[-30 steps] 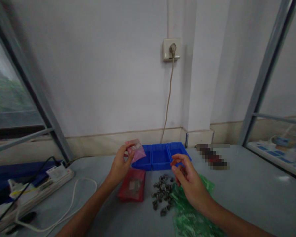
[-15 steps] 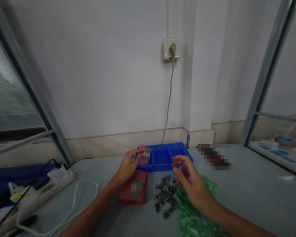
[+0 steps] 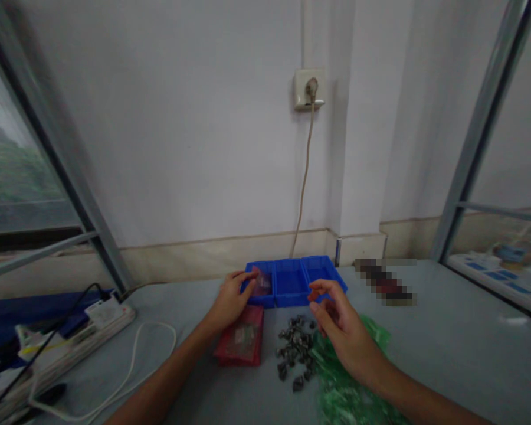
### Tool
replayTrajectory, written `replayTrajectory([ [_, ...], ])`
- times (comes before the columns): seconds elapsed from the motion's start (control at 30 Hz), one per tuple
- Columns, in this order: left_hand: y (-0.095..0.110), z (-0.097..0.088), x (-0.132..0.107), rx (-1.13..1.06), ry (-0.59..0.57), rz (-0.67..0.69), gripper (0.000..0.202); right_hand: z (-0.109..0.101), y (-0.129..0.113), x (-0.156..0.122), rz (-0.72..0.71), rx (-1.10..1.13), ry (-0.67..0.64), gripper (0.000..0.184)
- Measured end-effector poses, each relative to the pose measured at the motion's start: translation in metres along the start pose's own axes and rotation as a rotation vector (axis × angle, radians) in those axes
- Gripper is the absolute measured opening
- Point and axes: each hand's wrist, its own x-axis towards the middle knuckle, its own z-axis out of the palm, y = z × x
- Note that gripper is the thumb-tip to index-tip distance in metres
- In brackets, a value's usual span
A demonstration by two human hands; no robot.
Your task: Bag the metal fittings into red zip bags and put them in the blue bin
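My left hand (image 3: 234,298) is at the left compartment of the blue divided bin (image 3: 291,295), thumb and fingers apart at its left edge. A small pink plastic bag (image 3: 262,282) lies inside that compartment, right beside my fingertips. Below my left wrist sits a stack of red-pink bags (image 3: 241,341) with something greyish inside. My right hand (image 3: 336,321) hovers above a crumpled green plastic bag (image 3: 349,378), fingers curled with a gap to the thumb and nothing seen between them. Between the hands is a loose pile of small dark metal parts (image 3: 295,345), resembling screws.
A power strip (image 3: 88,342) with plugs and a white cable (image 3: 133,360) occupies the left of the table. A pixelated dark object (image 3: 384,283) lies at the back right. Behind the bin are the wall and a plugged socket (image 3: 310,90); metal frame posts (image 3: 482,136) stand at both sides.
The pink bag has dropped lower into the left compartment, away from my left fingers. Both hands have stayed in nearly the same place.
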Motion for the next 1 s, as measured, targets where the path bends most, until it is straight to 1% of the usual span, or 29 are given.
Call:
replayTrajectory([
  [0.17,-0.002,0.0,0.0,0.057,-0.037,0.001,0.047,0.0,0.0,-0.001,0.004,-0.012,-0.008,0.028],
  [0.33,0.003,-0.002,-0.003,0.142,-0.059,0.022,0.041,0.001,0.001,0.0,0.004,-0.021,0.004,0.029],
  [0.5,0.012,-0.003,-0.006,0.245,-0.058,0.058,0.036,0.001,0.0,0.0,-0.002,-0.049,0.006,0.028],
  [0.67,0.022,-0.006,-0.008,0.303,-0.059,0.11,0.042,0.001,0.0,-0.001,0.001,-0.061,0.001,0.029],
  [0.83,0.027,-0.008,-0.011,0.33,-0.106,0.136,0.044,0.001,-0.003,-0.002,-0.011,-0.084,0.005,0.029],
  [0.93,0.028,-0.007,-0.011,0.337,-0.101,0.146,0.049,0.001,-0.005,-0.001,-0.011,-0.108,-0.003,0.028],
  [1.0,0.029,-0.008,-0.01,0.339,-0.081,0.16,0.048,0.001,-0.006,-0.001,-0.028,-0.142,-0.023,0.024],
])
